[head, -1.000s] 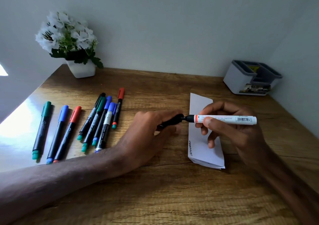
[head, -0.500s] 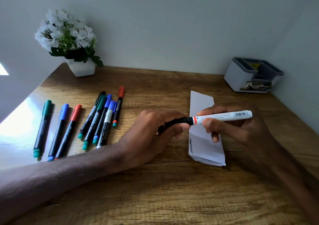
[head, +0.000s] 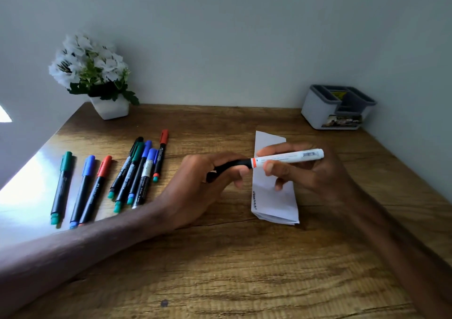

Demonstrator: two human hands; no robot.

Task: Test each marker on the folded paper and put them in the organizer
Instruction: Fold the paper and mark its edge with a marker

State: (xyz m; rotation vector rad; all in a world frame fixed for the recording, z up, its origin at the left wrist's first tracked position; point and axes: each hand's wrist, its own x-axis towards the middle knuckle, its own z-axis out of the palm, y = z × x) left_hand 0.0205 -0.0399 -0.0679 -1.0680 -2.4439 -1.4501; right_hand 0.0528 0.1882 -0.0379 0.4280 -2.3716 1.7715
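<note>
A white marker (head: 288,157) with an orange ring and a black cap (head: 230,166) lies level above the folded paper (head: 274,196). My right hand (head: 308,174) grips the white barrel. My left hand (head: 203,184) is closed around the black cap, which sits on the marker's end. The paper lies on the wooden desk and carries small dark marks along its left edge. Several capped markers (head: 137,171) in green, blue, red and black lie to the left. The grey organizer (head: 337,108) stands at the back right corner.
A white pot with white flowers (head: 97,78) stands at the back left. Three separate markers (head: 83,189) lie near the desk's left edge, in glare. Walls close the desk (head: 220,257) at the back and right.
The marker tilted slightly, its right end rising. The cap closed fully against the orange ring. Both hands kept their hold and shifted little.
</note>
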